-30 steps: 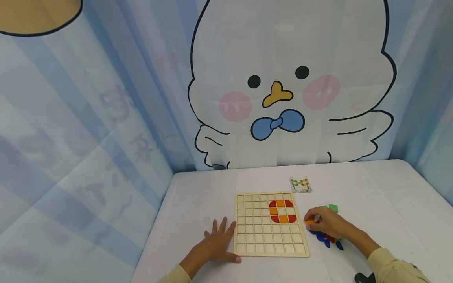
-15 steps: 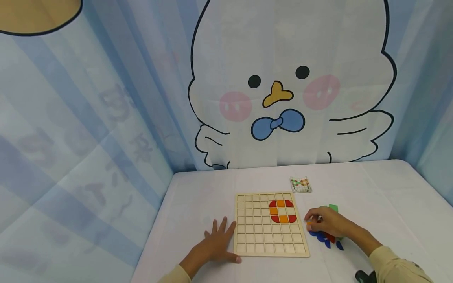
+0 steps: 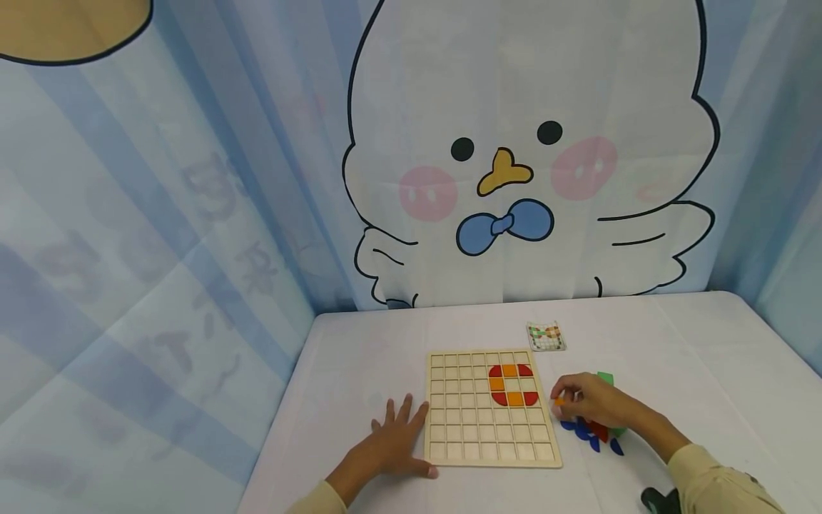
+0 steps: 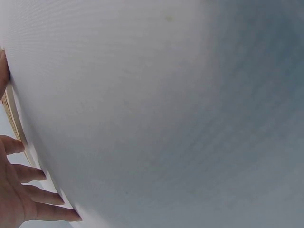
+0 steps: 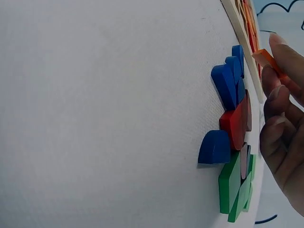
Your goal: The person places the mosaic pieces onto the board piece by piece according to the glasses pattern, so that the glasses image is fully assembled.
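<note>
My left hand [image 3: 397, 442] lies with fingers spread at the left edge of a wooden grid board [image 3: 459, 414], its thumb by the lower left corner. In the left wrist view the straight fingers [image 4: 35, 194] rest beside the board's rim. Between thumb and index finger, my right hand [image 3: 597, 400] pinches a small orange tile [image 5: 262, 58] just right of the board. Below it lie loose blue pieces [image 5: 223, 84], red pieces [image 5: 232, 126] and green tiles [image 5: 230, 183]; the hand partly covers them in the head view. Red and orange tiles [image 3: 514, 398] form a C shape in the grid.
A small patterned card [image 3: 546, 336] lies behind the board's upper right corner. One blue piece [image 3: 616, 447] sits a little apart from the pile. A black object [image 3: 658, 502] shows by the right sleeve at the front. A printed curtain [image 3: 501, 271] hangs behind the white table [image 3: 359, 364].
My right hand has stayed near the pile and lifted slightly, with the orange tile now showing at its fingertips. The left hand and the board have not moved.
</note>
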The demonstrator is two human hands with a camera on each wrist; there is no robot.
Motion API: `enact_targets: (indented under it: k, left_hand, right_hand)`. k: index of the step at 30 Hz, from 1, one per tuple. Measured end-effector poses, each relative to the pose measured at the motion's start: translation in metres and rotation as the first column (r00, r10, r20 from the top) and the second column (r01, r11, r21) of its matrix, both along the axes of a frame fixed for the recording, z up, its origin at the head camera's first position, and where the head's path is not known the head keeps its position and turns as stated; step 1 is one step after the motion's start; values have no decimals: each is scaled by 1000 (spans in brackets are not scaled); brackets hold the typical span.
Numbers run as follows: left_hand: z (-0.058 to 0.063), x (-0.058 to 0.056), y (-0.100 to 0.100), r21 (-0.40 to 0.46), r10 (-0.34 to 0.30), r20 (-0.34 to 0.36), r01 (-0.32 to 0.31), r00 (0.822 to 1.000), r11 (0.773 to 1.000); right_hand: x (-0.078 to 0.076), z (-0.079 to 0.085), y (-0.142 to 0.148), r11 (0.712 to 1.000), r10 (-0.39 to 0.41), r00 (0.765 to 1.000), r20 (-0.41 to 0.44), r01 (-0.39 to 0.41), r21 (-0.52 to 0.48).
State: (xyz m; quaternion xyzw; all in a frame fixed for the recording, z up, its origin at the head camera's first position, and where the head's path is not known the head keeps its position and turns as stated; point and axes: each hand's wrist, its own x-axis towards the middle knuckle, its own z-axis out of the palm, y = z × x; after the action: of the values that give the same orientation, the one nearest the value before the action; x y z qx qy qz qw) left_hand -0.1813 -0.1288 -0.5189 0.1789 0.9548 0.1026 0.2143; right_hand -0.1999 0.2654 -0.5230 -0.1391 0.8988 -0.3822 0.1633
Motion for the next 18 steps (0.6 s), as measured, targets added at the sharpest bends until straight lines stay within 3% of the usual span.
enact_targets:
  k: [8,14,18]
  left_hand:
    - [-1,-1,1,-14,6,8,-6,1000,1000]
    - [2,0,1,0,9,15,-9,1000,1000]
    - [4,-1,2,6,15,21,-15,1000,1000]
  right_hand:
    - [-5,-1,2,997,0,1000,10,1,-74]
    - [-7,-1,1,990,-5,997,81,17,-141]
    - [-9,0,-3,987,-18,996,85,31,-156]
